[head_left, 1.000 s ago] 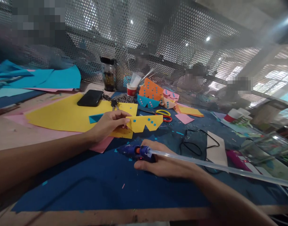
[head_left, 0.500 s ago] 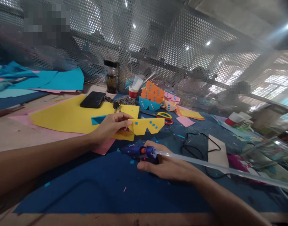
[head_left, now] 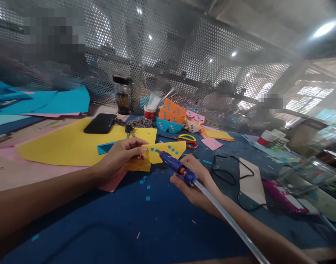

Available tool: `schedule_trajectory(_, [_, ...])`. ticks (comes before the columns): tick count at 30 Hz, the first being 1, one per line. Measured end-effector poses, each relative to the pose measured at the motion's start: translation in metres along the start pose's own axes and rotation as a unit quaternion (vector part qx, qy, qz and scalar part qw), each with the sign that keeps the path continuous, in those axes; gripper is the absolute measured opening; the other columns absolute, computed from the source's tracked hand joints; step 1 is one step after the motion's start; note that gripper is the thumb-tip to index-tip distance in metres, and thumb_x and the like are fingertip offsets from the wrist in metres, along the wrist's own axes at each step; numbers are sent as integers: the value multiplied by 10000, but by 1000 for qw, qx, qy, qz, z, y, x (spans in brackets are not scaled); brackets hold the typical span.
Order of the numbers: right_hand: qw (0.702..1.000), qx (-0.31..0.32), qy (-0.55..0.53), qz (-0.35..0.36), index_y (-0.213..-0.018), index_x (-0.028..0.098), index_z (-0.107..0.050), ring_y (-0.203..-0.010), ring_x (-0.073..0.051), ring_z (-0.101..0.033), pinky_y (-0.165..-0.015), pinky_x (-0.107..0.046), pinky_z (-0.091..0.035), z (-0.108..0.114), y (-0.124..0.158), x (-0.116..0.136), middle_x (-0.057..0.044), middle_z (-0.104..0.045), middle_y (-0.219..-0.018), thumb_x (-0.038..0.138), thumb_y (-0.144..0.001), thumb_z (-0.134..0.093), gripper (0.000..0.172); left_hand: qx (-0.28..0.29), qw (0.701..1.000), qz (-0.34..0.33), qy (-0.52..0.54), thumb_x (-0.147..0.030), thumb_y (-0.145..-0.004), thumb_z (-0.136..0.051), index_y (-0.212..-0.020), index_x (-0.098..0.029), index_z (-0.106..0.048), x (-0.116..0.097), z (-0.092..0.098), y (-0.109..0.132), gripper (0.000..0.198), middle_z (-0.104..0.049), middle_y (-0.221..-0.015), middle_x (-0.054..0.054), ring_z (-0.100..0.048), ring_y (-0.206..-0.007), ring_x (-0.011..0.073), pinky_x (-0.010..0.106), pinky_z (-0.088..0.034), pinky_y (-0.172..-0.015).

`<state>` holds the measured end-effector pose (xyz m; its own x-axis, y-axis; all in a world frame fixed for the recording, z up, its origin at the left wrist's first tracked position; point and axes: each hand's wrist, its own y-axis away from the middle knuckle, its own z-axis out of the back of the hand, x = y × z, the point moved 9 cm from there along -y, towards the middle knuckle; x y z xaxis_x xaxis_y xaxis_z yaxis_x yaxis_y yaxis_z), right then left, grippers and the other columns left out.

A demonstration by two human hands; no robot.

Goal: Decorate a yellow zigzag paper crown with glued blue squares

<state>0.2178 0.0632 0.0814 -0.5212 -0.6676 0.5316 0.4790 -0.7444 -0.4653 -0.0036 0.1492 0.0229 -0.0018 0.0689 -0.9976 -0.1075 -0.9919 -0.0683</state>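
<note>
The right hand (head_left: 196, 183) grips a glue gun (head_left: 177, 168). Its nozzle tip touches the cutout (head_left: 168, 150) at eleven o'clock from that hand. The left hand (head_left: 120, 156) pinches the cutout's left end, so the paper sits at its three o'clock, over the surface (head_left: 157, 220). Gluing looks to be the step in hand, and it calls for a steady tip and a firm pinch. Scissors (head_left: 187, 138) lie beyond, at twelve.

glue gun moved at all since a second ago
Yes. The glue gun went from low on the blue mat up toward the scissors, its nozzle now at the yellow cutout.
</note>
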Motion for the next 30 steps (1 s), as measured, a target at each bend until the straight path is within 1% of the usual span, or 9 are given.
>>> schedule_trajectory(3, [998, 6, 52, 25, -938, 219, -586, -887, -198, -584, -802, -360, -445, -2, 1, 1, -43, -601, -981, 352, -1020, -631, 163, 4, 1000, 10, 10, -412, -767, -876, -999, -203, -782, 5, 0, 0, 326, -743, -762, 22, -668, -667, 145, 214, -506, -578])
schedule_trajectory(6, [995, 27, 86, 31, -923, 217, -570, -866, -197, -581, -790, -361, -434, -7, 1, 2, -49, -616, -982, 380, -1028, -630, 203, 3, 1000, 11, 13, -390, -786, -871, -1014, -210, -790, 7, 0, 0, 301, -737, -756, 13, -657, -640, 136, 206, -484, -549])
schedule_trajectory(8, [994, 33, 99, 32, -909, 217, -561, -859, -200, -577, -779, -360, -425, -9, 1, 2, -54, -621, -979, 394, -1033, -625, 226, 6, 1000, 13, 18, -378, -791, -872, -1012, -216, -791, 8, 0, 0, 286, -741, -754, 11, -656, -637, 137, 208, -492, -556])
schedule_trajectory(12, [991, 31, 126, 41, -936, 218, -570, -863, -210, -572, -773, -359, -407, -12, 2, -2, -58, -629, -999, 406, -1022, -640, 219, 14, 999, 15, 27, -379, -806, -870, -1024, -227, -787, 10, 0, -1, 278, -759, -803, 18, -677, -666, 147, 223, -524, -589])
schedule_trajectory(17, [990, 27, 134, 48, -942, 216, -572, -856, -208, -567, -764, -348, -390, -13, 2, -3, -51, -628, -995, 395, -1019, -644, 208, 18, 1000, 10, 23, -397, -817, -874, -1033, -236, -788, 9, 1, 0, 283, -755, -792, 10, -681, -676, 136, 207, -513, -588])
schedule_trajectory(26, [985, 33, 159, 60, -954, 215, -575, -900, -218, -578, -777, -353, -387, -17, 2, -4, -63, -639, -1021, 387, -1006, -661, 199, 18, 1000, 10, 12, -419, -812, -870, -1037, -236, -792, 10, 0, 1, 301, -762, -808, 27, -683, -692, 161, 236, -528, -600])
schedule_trajectory(30, [983, 32, 173, 60, -945, 215, -578, -881, -219, -572, -768, -355, -382, -19, 3, -5, -62, -638, -1017, 358, -986, -684, 182, 19, 1000, 6, 9, -407, -818, -862, -1025, -246, -793, 7, -1, 1, 271, -754, -803, 19, -680, -695, 160, 245, -540, -624])
